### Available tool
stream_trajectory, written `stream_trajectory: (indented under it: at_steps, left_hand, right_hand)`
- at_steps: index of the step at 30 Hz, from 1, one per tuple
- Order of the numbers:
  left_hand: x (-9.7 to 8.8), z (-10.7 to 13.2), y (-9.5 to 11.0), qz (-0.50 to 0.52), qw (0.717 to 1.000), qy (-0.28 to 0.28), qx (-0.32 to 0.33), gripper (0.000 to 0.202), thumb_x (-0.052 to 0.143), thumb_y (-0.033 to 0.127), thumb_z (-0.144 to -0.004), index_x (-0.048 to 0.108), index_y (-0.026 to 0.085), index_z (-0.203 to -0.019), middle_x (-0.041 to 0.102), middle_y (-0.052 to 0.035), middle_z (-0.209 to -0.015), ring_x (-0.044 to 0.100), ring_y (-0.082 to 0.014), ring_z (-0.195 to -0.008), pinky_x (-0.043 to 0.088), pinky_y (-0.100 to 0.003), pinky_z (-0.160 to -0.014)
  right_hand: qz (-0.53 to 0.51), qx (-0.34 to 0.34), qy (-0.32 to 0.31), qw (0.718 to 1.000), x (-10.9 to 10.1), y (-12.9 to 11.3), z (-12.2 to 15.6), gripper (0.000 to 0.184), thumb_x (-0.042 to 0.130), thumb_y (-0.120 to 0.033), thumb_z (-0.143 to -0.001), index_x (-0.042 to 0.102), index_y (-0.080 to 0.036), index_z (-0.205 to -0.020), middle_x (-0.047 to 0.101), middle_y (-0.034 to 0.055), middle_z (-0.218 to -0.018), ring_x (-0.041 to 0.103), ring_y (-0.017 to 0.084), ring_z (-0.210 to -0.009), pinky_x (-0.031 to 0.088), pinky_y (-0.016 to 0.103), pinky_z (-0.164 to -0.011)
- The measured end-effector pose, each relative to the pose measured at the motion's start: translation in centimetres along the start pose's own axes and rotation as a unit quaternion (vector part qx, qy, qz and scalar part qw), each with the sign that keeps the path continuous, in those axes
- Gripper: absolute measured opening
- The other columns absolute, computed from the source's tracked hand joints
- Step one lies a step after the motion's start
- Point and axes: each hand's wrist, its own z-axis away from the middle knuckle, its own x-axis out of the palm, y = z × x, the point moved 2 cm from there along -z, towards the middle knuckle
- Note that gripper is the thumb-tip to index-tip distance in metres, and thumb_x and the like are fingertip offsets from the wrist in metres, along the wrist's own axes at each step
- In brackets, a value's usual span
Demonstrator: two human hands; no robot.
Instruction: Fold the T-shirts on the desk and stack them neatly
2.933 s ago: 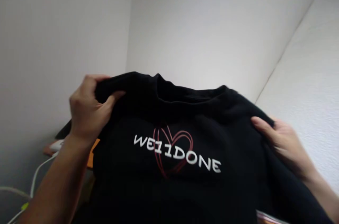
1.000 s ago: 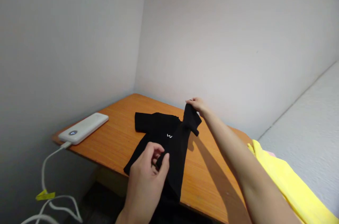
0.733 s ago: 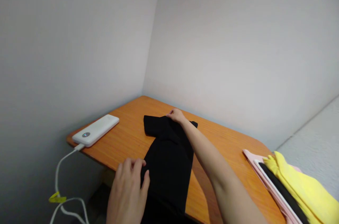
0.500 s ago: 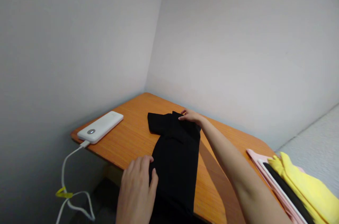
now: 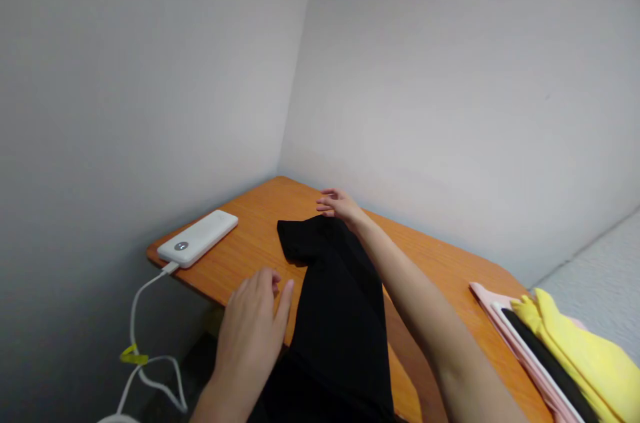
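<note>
A black T-shirt (image 5: 340, 303) lies folded lengthwise on the orange wooden table (image 5: 440, 269), one short sleeve sticking out to the left and its lower part hanging over the near edge. My left hand (image 5: 253, 326) hovers flat with fingers extended just left of the shirt, over the table's near edge. My right hand (image 5: 340, 205) reaches across the shirt to its far end by the collar, fingers loosely extended and holding nothing.
A white power bank (image 5: 197, 247) sits on the table's left corner, its white cable (image 5: 145, 343) hanging down. At the right lies a stack of pink, black and yellow folded garments (image 5: 560, 343). White walls close in the corner behind the table.
The shirt was held up in both hands, then laid on the table and its right side folded over. Both hands have since let go, the left sliding off to the left.
</note>
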Motion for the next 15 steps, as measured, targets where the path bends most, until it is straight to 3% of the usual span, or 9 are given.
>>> stream_trajectory:
  at_steps: [4,7,9,11,13,15]
  left_hand:
    - [0.3,-5.9,-0.1,-0.088,0.993,-0.054,-0.058,0.059,0.023,0.048,-0.098,0.065,0.007,-0.101,0.069,-0.0227,-0.101,0.064,-0.0353,-0.100,0.046,-0.044,-0.086]
    - [1.9,-10.2,0.3,-0.092,0.980,-0.112,-0.133,0.074,0.020,0.056,-0.096,0.070,0.000,-0.097,0.068,-0.0303,-0.103,0.063,-0.0423,-0.103,0.047,-0.048,-0.084]
    - [3.1,-12.6,0.7,-0.086,0.974,-0.129,-0.163,0.080,0.020,0.061,-0.093,0.072,-0.001,-0.095,0.067,-0.0333,-0.106,0.062,-0.0458,-0.105,0.048,-0.051,-0.082]
    - [4.2,-14.2,0.9,-0.081,0.969,-0.142,-0.183,0.080,0.026,0.067,-0.089,0.072,0.002,-0.096,0.065,-0.0343,-0.110,0.060,-0.0483,-0.109,0.048,-0.053,-0.081]
    - [4.9,-15.1,0.9,-0.074,0.968,-0.152,-0.186,0.068,0.045,0.067,-0.083,0.073,0.006,-0.095,0.065,-0.0328,-0.113,0.058,-0.0491,-0.111,0.048,-0.054,-0.081]
    - [5.3,-15.4,0.6,-0.061,0.970,-0.156,-0.178,0.051,0.064,0.057,-0.075,0.072,0.011,-0.094,0.066,-0.0290,-0.113,0.059,-0.0468,-0.111,0.048,-0.053,-0.084]
  right_hand:
    - [0.088,-0.017,0.095,0.991,-1.5,3.1,4.4,0.022,0.049,-0.017,-0.087,0.056,-0.017,-0.108,0.061,0.0115,-0.117,0.056,0.022,-0.113,0.040,0.041,-0.104]
    - [0.183,-0.040,0.092,0.978,-0.7,5.7,7.8,0.035,0.054,-0.027,-0.087,0.058,-0.014,-0.119,0.052,0.0164,-0.135,0.042,0.029,-0.132,0.028,0.045,-0.113]
    - [0.282,-0.046,0.057,0.957,0.6,7.2,9.4,0.057,0.052,-0.044,-0.090,0.047,-0.014,-0.139,0.032,0.0168,-0.153,0.023,0.034,-0.143,0.019,0.050,-0.116]
    - [0.361,-0.026,0.020,0.932,1.8,8.3,10.3,0.073,0.039,-0.058,-0.093,0.028,-0.016,-0.152,0.010,0.0120,-0.161,0.006,0.036,-0.147,0.011,0.057,-0.116]
    - [0.388,0.002,0.002,0.922,2.5,8.7,10.6,0.078,0.027,-0.065,-0.094,0.017,-0.018,-0.155,-0.001,0.0079,-0.162,0.000,0.038,-0.147,0.005,0.062,-0.115]
    - [0.392,0.012,-0.001,0.920,2.5,8.7,10.5,0.080,0.022,-0.068,-0.093,0.013,-0.019,-0.156,-0.005,0.0056,-0.161,-0.002,0.039,-0.147,0.003,0.063,-0.114]
